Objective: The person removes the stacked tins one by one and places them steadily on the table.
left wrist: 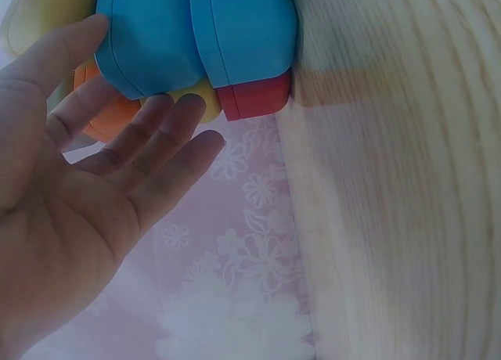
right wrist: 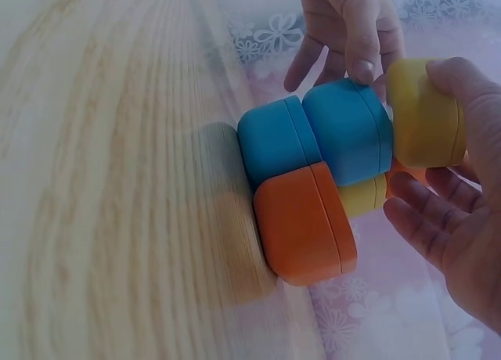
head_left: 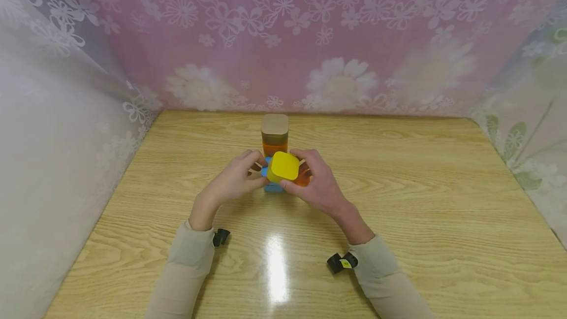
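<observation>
My right hand [head_left: 320, 183] pinches a yellow rounded box [head_left: 285, 166] between thumb and fingers, tilted over the pile. In the right wrist view this yellow box [right wrist: 423, 113] is beside the top of the upper blue box [right wrist: 348, 133]. My left hand [head_left: 236, 176] is at the pile's left side. Its thumb touches the upper blue box [left wrist: 153, 39] while the other fingers stay loosely extended beside it. Below sits a second blue box [left wrist: 246, 31], with an orange box [right wrist: 301, 227] to its right. Parts of the pile are hidden by the hands.
Behind the blue boxes, a tan-topped box [head_left: 275, 124] stands over an orange box [head_left: 275, 148]. A red box [left wrist: 257, 98] and another yellow box [left wrist: 205, 98] show in the left wrist view. Wooden table [head_left: 421, 186]; flowered curtain [head_left: 283, 38] behind.
</observation>
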Demonstrator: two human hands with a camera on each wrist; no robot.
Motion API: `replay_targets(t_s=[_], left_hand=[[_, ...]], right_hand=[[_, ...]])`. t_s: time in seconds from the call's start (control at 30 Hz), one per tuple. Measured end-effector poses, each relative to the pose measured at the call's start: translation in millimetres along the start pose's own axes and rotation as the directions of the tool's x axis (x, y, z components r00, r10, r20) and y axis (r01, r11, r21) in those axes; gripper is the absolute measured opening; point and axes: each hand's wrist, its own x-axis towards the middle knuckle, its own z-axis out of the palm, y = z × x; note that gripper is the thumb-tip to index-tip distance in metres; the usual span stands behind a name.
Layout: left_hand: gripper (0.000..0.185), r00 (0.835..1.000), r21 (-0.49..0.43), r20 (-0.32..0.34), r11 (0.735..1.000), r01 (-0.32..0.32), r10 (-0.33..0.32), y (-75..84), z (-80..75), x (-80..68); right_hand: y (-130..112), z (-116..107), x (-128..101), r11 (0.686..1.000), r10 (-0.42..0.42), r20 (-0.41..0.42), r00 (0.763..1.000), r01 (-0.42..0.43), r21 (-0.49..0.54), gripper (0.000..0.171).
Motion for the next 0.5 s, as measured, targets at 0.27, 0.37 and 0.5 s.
replay_targets(t_s=[0.27, 0.37, 0.5], left_hand=[[0.026, 1.0, -0.002, -0.004, 1.0, -0.009, 0.009, 0.1, -0.2, -0.4], [0.026, 1.0, 0.0, -0.003, 1.0, -0.007, 0.007, -0.4, -0.1, -0.3], [0.026, 1.0, 0.007, 0.001, 1.0, -0.005, 0.005, -1.4, 0.4, 0.0]], right_hand=[[-0.2, -3.0, -0.7, 0.999, -0.001, 0.006, 1.0, 0.001, -0.033, 0.062], [0.3, -3.5, -1.1, 1.0, 0.007, 0.008, 1.0, -0.007, -0.026, 0.062], [1.1, -4.8, -1.3, 0.999, 0.029, 0.012, 1.0, -0.029, -0.019, 0.062]])
